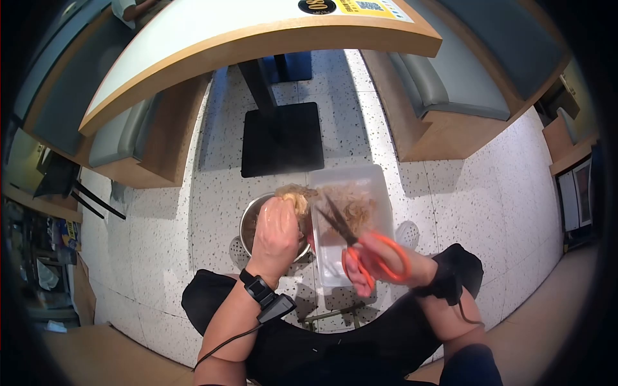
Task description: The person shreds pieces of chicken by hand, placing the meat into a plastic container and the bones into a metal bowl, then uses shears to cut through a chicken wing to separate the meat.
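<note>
My left hand [277, 233] is closed around what looks like a raw shrimp [296, 195], greyish and translucent with a pale yellowish part, above a round metal bowl [244, 226]. The bowl's contents are mostly hidden beneath the hand. Orange-handled scissors [340, 222] are in my right hand [371, 248], their dark blades spread and pointing up-left toward the shrimp. Below the scissors, a translucent white plastic tray [331, 262] holds a pile of pinkish-brown scraps [354, 209], probably shell pieces. Bowl and tray stand side by side on the floor.
A wood-edged table [257, 40] overhangs the far side, on a black pedestal base [283, 138]. Padded benches flank it at left [122, 138] and right [463, 106]. My knees are close around the bowl and tray. Part of another person [132, 9] shows at top left.
</note>
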`<action>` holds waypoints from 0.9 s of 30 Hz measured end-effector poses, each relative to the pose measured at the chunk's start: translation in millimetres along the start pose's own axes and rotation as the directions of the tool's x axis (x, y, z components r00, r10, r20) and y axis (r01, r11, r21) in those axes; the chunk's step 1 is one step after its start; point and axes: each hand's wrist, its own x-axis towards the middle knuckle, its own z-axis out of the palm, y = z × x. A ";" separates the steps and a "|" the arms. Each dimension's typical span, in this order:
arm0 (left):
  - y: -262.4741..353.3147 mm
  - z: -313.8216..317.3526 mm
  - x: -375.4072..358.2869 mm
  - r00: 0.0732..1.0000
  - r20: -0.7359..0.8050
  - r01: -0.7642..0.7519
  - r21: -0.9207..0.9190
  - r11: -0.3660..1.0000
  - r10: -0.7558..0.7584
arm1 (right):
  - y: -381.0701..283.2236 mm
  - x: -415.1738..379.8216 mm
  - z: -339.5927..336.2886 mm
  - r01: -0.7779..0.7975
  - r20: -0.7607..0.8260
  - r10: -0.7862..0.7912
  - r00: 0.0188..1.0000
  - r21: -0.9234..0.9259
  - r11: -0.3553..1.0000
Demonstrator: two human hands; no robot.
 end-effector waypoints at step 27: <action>23.6 12.2 -7.8 0.955 0.238 -0.192 0.037 0.981 0.178 | 27.3 29.4 15.5 -0.030 -0.288 0.095 0.953 0.223 0.974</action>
